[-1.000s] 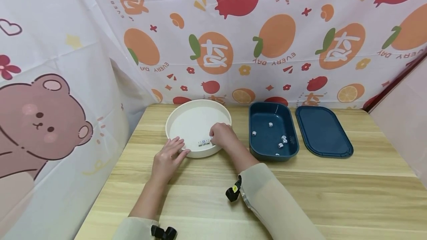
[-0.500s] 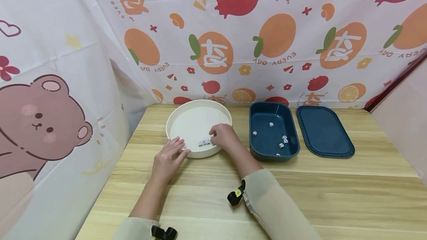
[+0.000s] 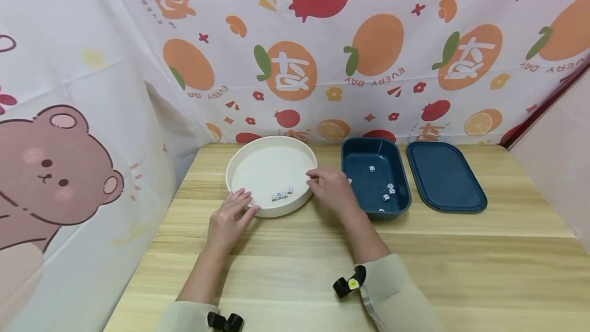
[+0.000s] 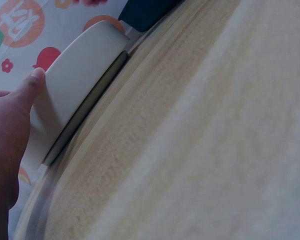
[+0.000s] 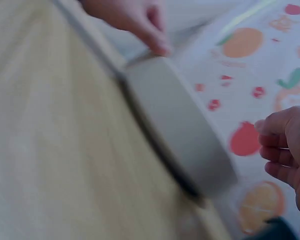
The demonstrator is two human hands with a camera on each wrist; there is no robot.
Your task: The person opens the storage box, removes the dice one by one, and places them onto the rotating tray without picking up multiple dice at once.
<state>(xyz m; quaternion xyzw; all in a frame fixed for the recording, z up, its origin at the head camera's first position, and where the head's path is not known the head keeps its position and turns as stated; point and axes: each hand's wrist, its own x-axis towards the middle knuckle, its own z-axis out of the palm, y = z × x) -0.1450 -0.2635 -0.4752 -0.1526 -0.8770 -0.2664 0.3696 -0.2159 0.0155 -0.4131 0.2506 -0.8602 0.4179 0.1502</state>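
A round cream tray (image 3: 265,165) holds a short row of small white dice (image 3: 282,194) near its front wall. My left hand (image 3: 226,224) rests on the tray's front-left rim, fingers spread over the edge; its thumb (image 4: 35,82) lies against the wall in the left wrist view. Above the right rim hovers my right hand (image 3: 335,192), away from the row. Its fingers are loosely bent, and nothing shows between thumb and fingertips in the right wrist view. To the right stands a dark blue rectangular box (image 3: 387,216) with several loose dice (image 3: 386,198) inside.
The dark blue lid (image 3: 446,175) lies flat to the right of the box. Behind the wooden table (image 3: 295,281) hangs a fruit-print cloth (image 3: 336,55), and a bear-print cloth (image 3: 55,168) covers the left side.
My right hand has drawn back from the dice row, moving right to the tray's rim, and the row's right end now shows. The left hand stays on the rim.
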